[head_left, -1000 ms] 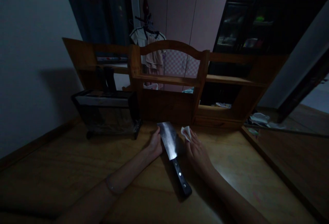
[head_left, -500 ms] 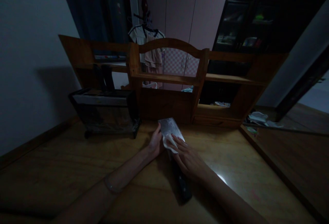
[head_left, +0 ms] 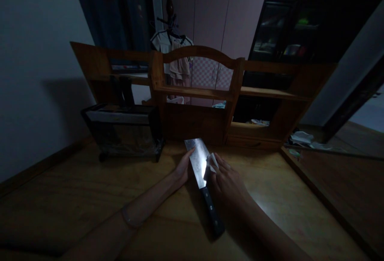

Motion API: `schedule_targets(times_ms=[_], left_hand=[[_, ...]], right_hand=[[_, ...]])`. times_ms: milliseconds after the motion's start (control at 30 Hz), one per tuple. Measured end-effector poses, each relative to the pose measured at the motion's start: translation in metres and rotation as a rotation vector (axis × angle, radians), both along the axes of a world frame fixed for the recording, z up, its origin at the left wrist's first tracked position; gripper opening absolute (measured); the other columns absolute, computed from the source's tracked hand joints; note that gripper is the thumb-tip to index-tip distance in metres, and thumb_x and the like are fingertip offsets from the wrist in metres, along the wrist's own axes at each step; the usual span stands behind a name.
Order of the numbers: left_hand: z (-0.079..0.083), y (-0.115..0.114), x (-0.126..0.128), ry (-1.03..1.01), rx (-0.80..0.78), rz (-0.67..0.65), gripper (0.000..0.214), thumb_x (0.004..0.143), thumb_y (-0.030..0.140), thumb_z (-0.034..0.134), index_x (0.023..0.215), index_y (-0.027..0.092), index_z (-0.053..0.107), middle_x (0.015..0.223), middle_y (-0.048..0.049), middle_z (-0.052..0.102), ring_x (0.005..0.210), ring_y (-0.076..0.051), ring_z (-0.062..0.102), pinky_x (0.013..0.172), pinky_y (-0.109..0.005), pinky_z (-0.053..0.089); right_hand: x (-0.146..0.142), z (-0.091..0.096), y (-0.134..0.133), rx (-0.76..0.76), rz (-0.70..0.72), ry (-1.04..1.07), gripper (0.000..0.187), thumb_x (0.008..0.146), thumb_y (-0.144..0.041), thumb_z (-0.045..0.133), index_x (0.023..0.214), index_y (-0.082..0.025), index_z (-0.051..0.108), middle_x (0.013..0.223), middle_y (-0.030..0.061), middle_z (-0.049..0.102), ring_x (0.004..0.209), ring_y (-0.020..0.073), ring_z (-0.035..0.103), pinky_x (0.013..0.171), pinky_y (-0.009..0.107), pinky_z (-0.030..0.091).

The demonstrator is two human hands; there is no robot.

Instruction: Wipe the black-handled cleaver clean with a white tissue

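Observation:
A cleaver (head_left: 198,161) with a broad shiny blade and a black riveted handle points away from me over the wooden table. My left hand (head_left: 183,169) grips the blade from its left side, thumb on top and fingers hidden beneath. On the right, my right hand (head_left: 226,177) is closed on a white tissue (head_left: 213,162), held at the blade's right edge. The black handle (head_left: 213,215) slants toward me with no hand on it.
A knife block (head_left: 123,127) with black-handled knives stands at the left. A wooden shelf unit (head_left: 195,119) lines the table's back. Clothes (head_left: 177,59) hang behind it, before a pink wardrobe (head_left: 210,13). A raised wooden rim (head_left: 315,191) borders the table's right side.
My right hand has moved the tissue from the middle of the blade to its right edge, uncovering the blade's face. My left hand still holds the blade, thumb shifted slightly inward.

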State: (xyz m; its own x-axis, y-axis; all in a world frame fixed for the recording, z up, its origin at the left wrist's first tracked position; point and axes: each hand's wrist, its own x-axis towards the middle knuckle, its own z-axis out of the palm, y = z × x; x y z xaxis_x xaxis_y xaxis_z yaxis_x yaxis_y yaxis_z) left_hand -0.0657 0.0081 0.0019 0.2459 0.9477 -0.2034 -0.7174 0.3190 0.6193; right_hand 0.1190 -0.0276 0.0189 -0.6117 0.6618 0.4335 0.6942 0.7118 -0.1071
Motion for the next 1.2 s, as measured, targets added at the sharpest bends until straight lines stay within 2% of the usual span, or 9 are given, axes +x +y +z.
schedule_targets(times_ms=[133, 333, 500, 667, 767, 933, 1100, 1200], left_hand=[[-0.004, 0.002, -0.001, -0.015, 0.007, -0.02, 0.041, 0.094, 0.037, 0.051, 0.111, 0.003, 0.065, 0.107, -0.018, 0.071, 0.098, -0.026, 0.069, 0.097, -0.036, 0.049], [-0.014, 0.006, 0.001, 0.088, -0.013, -0.106, 0.047, 0.091, 0.044, 0.052, 0.104, 0.001, 0.067, 0.094, -0.0192, 0.073, 0.089, -0.028, 0.07, 0.09, -0.036, 0.051], [-0.013, 0.002, 0.002, 0.198, -0.056, -0.004, 0.042, 0.087, 0.045, 0.061, 0.102, 0.007, 0.068, 0.086, -0.013, 0.074, 0.08, -0.025, 0.07, 0.079, -0.032, 0.053], [-0.014, 0.001, 0.0, 0.279, -0.107, 0.007, 0.044, 0.083, 0.051, 0.064, 0.095, 0.009, 0.067, 0.073, -0.0091, 0.071, 0.063, -0.021, 0.067, 0.062, -0.029, 0.052], [-0.016, 0.003, -0.001, 0.238, -0.089, 0.017, 0.041, 0.085, 0.05, 0.063, 0.093, 0.009, 0.067, 0.075, -0.0092, 0.072, 0.064, -0.02, 0.067, 0.065, -0.029, 0.053], [-0.011, 0.002, 0.002, 0.175, -0.06, 0.041, 0.037, 0.089, 0.041, 0.06, 0.103, 0.007, 0.067, 0.094, -0.0135, 0.074, 0.079, -0.022, 0.071, 0.082, -0.03, 0.054], [-0.008, 0.002, 0.002, 0.105, -0.037, -0.037, 0.045, 0.093, 0.044, 0.053, 0.111, 0.005, 0.066, 0.109, -0.0177, 0.071, 0.101, -0.027, 0.068, 0.095, -0.035, 0.05], [-0.01, 0.003, 0.001, 0.081, -0.005, -0.066, 0.049, 0.093, 0.046, 0.051, 0.113, 0.003, 0.065, 0.112, -0.0195, 0.07, 0.105, -0.029, 0.067, 0.098, -0.037, 0.049]], right_hand=[[-0.003, 0.008, -0.009, -0.001, 0.051, -0.05, 0.043, 0.094, -0.017, 0.038, 0.134, -0.01, 0.053, 0.144, 0.0144, 0.049, 0.142, 0.0265, 0.032, 0.117, 0.045, 0.032], [-0.003, 0.009, -0.015, -0.028, 0.152, -0.08, 0.051, 0.093, -0.018, 0.042, 0.143, -0.006, 0.042, 0.147, 0.0187, 0.044, 0.14, 0.0264, 0.036, 0.115, 0.043, 0.035], [-0.002, 0.016, -0.02, -0.095, 0.276, -0.052, 0.051, 0.094, -0.019, 0.041, 0.145, -0.013, 0.04, 0.151, 0.0118, 0.039, 0.144, 0.0223, 0.028, 0.116, 0.041, 0.032], [-0.002, 0.021, -0.019, -0.176, 0.341, -0.01, 0.046, 0.097, -0.021, 0.038, 0.142, -0.015, 0.045, 0.15, 0.0084, 0.042, 0.144, 0.0201, 0.028, 0.118, 0.039, 0.029], [-0.002, 0.02, -0.016, -0.17, 0.3, 0.016, 0.044, 0.097, -0.021, 0.038, 0.138, -0.012, 0.05, 0.146, 0.0119, 0.047, 0.141, 0.0205, 0.034, 0.118, 0.038, 0.029], [-0.002, 0.017, -0.01, -0.132, 0.171, 0.032, 0.044, 0.093, -0.02, 0.042, 0.136, -0.012, 0.053, 0.145, 0.013, 0.048, 0.136, 0.022, 0.043, 0.117, 0.038, 0.031], [0.0, 0.012, -0.004, -0.105, 0.023, 0.064, 0.04, 0.092, -0.019, 0.043, 0.129, -0.012, 0.058, 0.138, 0.0139, 0.055, 0.132, 0.0237, 0.048, 0.116, 0.04, 0.031], [-0.001, 0.011, -0.004, -0.099, -0.022, 0.072, 0.036, 0.093, -0.019, 0.043, 0.123, -0.013, 0.062, 0.132, 0.0134, 0.061, 0.127, 0.0235, 0.053, 0.114, 0.039, 0.034]])
